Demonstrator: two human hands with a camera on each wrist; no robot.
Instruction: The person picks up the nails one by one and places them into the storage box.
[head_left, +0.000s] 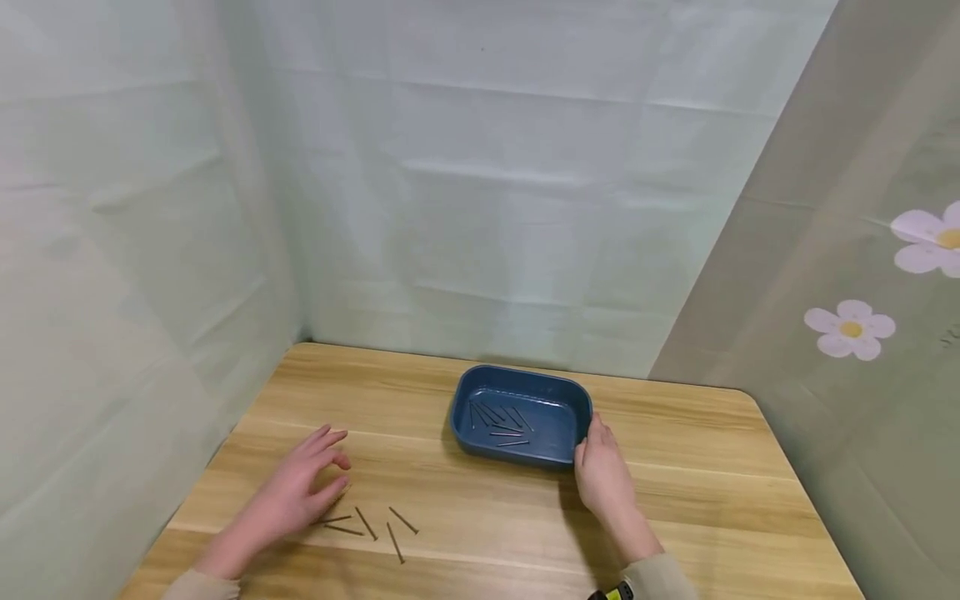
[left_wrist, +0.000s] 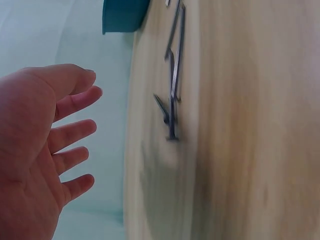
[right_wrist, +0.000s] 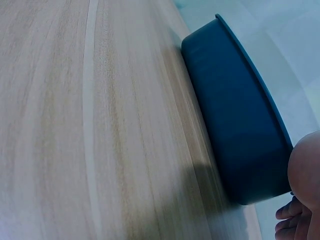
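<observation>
My left hand (head_left: 296, 492) hovers over the left of the table, thumb and fingers apart and loosely bent, with nothing between them. Below and beside it lie several dark nails (head_left: 365, 523) on the wood; in the left wrist view some nails (left_wrist: 175, 85) overlap, one flat head towards the camera. A dark blue rectangular tray (head_left: 555, 429) sits farther back, holding several more nails (head_left: 498, 421) towards its left side. At the tray's right end my right hand (head_left: 606, 475) holds its near corner. The right wrist view shows the tray's outer wall (right_wrist: 235, 115) beside the thumb; the fingers are partly hidden.
The wooden table (head_left: 720, 483) has rounded far corners. Pale cloth (head_left: 480, 192) hangs behind it and at the left. Another cloth with printed white flowers (head_left: 850, 330) hangs at the right. A dark wrist device (head_left: 613, 592) shows by the right sleeve.
</observation>
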